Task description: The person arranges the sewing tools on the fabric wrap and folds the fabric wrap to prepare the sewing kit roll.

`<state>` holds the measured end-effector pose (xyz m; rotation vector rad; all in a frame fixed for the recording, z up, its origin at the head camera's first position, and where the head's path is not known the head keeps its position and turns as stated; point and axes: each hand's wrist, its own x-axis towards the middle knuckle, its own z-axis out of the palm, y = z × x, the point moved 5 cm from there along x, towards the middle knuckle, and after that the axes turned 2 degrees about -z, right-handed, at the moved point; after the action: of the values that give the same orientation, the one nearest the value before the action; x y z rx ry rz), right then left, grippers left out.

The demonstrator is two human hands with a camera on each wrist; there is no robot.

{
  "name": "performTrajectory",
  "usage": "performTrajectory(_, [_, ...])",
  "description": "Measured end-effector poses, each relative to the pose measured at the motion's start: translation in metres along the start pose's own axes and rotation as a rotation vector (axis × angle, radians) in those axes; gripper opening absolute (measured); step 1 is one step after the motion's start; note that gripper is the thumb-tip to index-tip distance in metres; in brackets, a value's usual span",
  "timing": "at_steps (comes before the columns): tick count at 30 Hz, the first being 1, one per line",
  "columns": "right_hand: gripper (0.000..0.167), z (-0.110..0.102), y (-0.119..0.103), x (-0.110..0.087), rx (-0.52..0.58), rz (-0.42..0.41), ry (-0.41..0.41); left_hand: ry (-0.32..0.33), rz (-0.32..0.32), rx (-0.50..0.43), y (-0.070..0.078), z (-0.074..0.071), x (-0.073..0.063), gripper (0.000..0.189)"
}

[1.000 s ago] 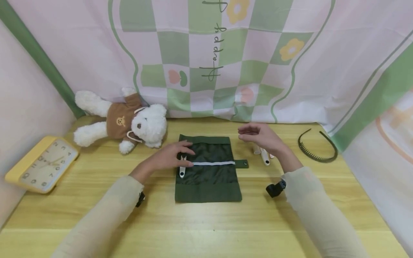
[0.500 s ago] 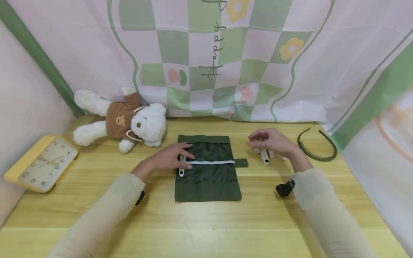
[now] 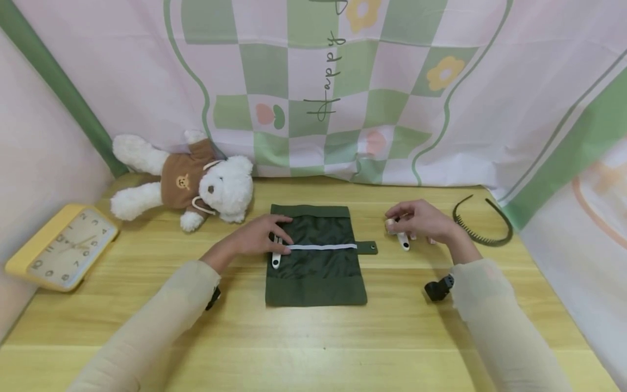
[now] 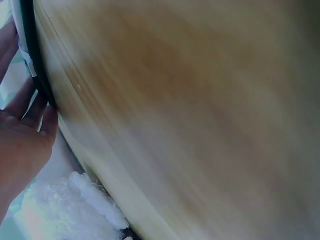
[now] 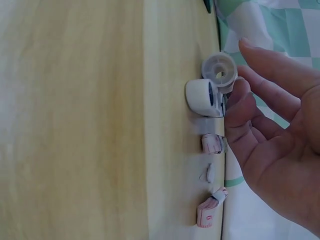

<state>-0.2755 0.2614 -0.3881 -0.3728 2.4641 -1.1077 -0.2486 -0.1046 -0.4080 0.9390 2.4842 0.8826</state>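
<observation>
Over the last 1 s the right hand (image 3: 425,220) has dropped and shifted toward 4 o'clock, so its fingers now reach the pale spool (image 5: 216,69), which sits at about 9 o'clock from that hand. This suggests the work has come to gathering a small item. The right fingers are curved beside the spool; whether they grasp it, I cannot tell. The left hand (image 3: 256,237) has stayed at the pouch (image 3: 318,292), fingers spread and relaxed, apparently steadying it.

The spool's ring-shaped end faces the right wrist camera, so its axis probably points that way. Just beside it on the surface (image 3: 313,348), a white tool (image 3: 403,241) runs from about 11 to 5 o'clock, its dark-dotted end at 5. The pouch lies flat, its tab (image 3: 367,248) pointing to 3 o'clock; a 2nd tool (image 3: 276,261) at its 9 o'clock edge has its long axis from 12 to 6.
</observation>
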Motion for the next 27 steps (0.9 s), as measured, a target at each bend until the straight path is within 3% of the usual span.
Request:
performTrajectory(19, [0.04,0.0,0.0,0.003,-0.047,-0.034,0.038,0.012,-0.005,-0.02,0.0,-0.001,0.0,0.018])
performTrajectory(27, [0.041,0.003,-0.008,0.005,-0.055,-0.09,0.058,0.009,-0.005,-0.021,0.0,0.0,0.001,0.017])
